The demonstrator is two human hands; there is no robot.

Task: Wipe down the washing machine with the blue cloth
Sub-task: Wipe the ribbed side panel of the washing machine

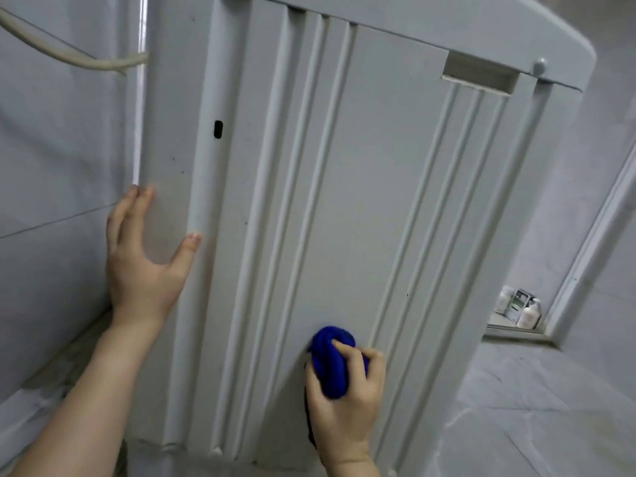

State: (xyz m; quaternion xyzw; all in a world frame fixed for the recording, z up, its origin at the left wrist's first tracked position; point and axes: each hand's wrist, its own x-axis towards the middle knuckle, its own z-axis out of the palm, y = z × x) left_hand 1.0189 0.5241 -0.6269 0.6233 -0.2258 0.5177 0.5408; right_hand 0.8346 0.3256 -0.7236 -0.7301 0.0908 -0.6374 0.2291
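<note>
The washing machine (344,166) fills the middle of the view, showing a pale grey ribbed side panel with a small dark slot and a recessed handle near its top. My right hand (347,401) grips a bunched blue cloth (330,359) and presses it against the lower part of the panel. My left hand (144,263) lies flat with fingers spread on the panel's left edge, holding nothing.
A tiled wall (51,149) stands close on the left, with a pale hose (69,53) running across its top. At the right, a low ledge (516,333) holds a white bottle (528,315) and a small box. Marbled floor tiles (533,407) stretch at the lower right.
</note>
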